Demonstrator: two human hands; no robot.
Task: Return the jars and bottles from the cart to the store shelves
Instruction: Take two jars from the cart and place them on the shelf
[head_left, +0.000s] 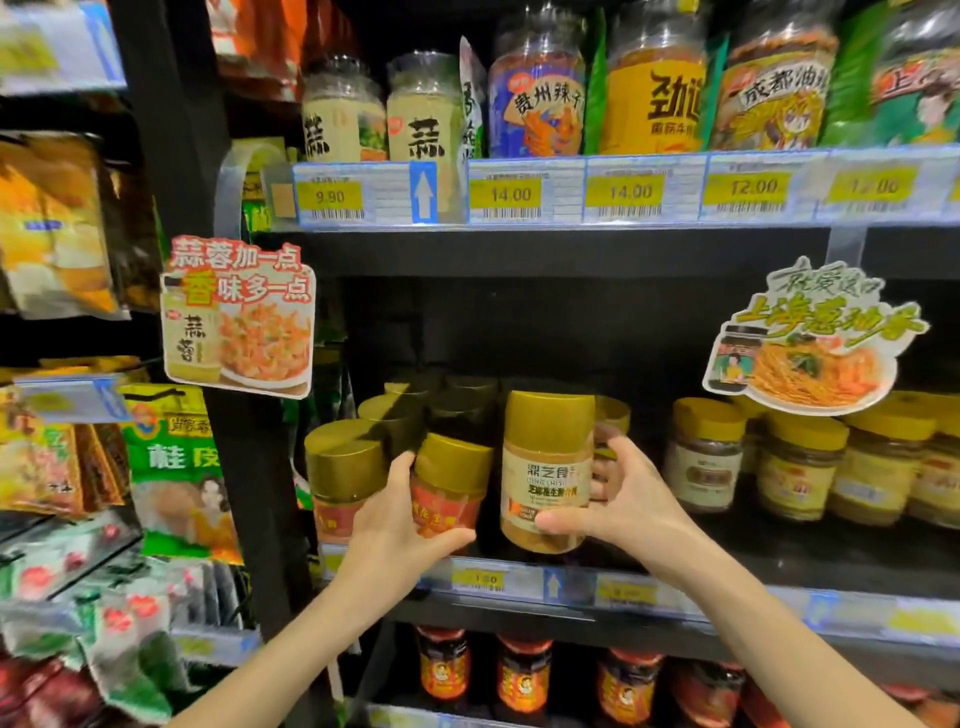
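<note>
1. Black metal store shelving is filling the view. The middle shelf (779, 558) is carrying a price strip with a blue arrow tag (553, 586), used below as the landmark.
2. Directly above the tag, the right hand (618, 499) is gripping a tall clear plastic jar of tan paste with a gold lid and white label (545, 467), thumb across the lower front and fingers wrapping behind. The tall jar is standing upright, its long axis vertical. Its base is hanging at the shelf's front edge; I cannot tell whether it is seated.
3. Up and left of the tag, the left hand (402, 525) is clasping a short red-labelled jar with a gold lid (449, 483). The short jar is tilting slightly, lid toward the tall jar, with a narrow dark gap between them.
4. Judgement: the right hand is looking nearer to a release, needing only a push straight back. The short jar is needing righting first.
5. Further left of the tag, a gold-lidded neighbour jar (337, 467) is crowding the left hand. Right of the tag, bare shelf is separating the tall jar from the yellow-lidded jars (701, 457). No cart is showing.
</note>
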